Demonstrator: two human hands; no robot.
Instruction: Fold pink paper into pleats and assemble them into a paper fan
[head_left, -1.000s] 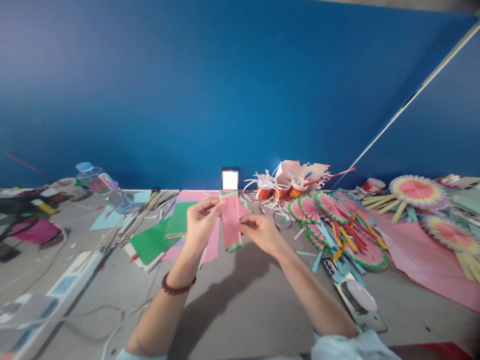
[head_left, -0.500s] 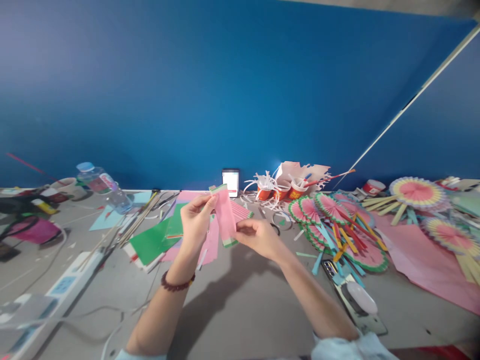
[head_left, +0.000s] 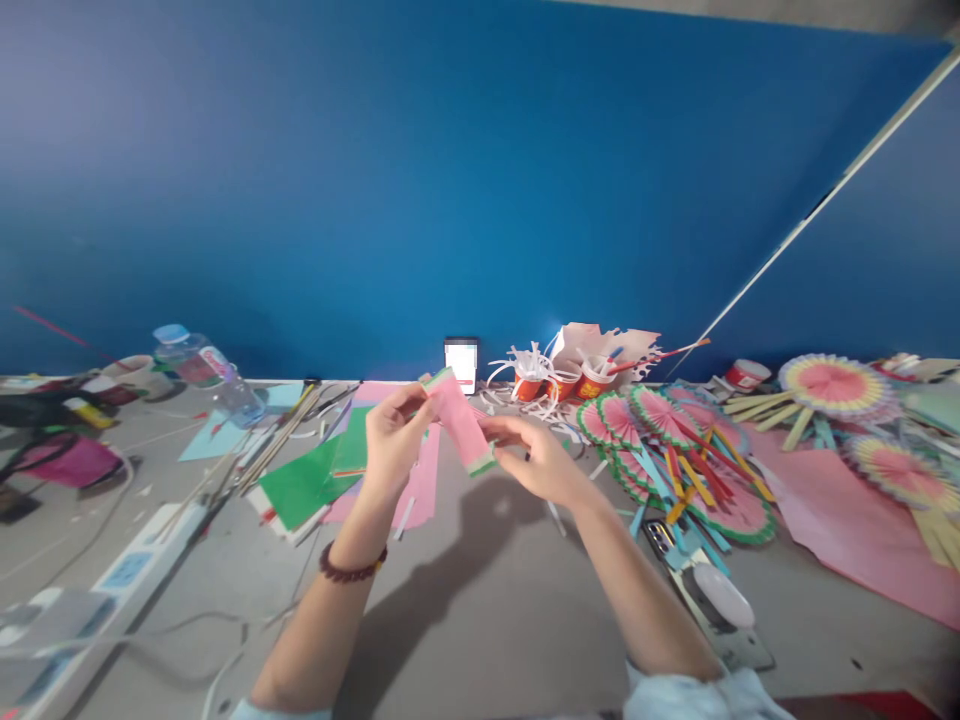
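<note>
Above the grey table, a pink paper strip [head_left: 462, 424] with green edges at both ends is held tilted between my hands. My left hand [head_left: 396, 432] pinches its upper left end between thumb and fingers. At the lower right end, my right hand [head_left: 534, 458] has its fingers and thumb closed around the strip's side edge. Behind the hands lie pink paper sheets [head_left: 421, 490] and green paper sheets [head_left: 307, 482]. A small device with a lit screen [head_left: 460, 364] stands against the blue wall just beyond the strip.
Finished-looking pink and green paper fans [head_left: 731, 510] lie to the right, near a phone [head_left: 720, 600]. Red paper cups [head_left: 596, 378] stand by the wall. On the left are a plastic bottle [head_left: 206, 368], thin sticks [head_left: 281, 440] and a white power strip [head_left: 112, 610] with cables.
The pink paper strip has tilted further, its lower end swinging right and up. My right hand has moved slightly right and up with it; my left hand stays nearly in place.
</note>
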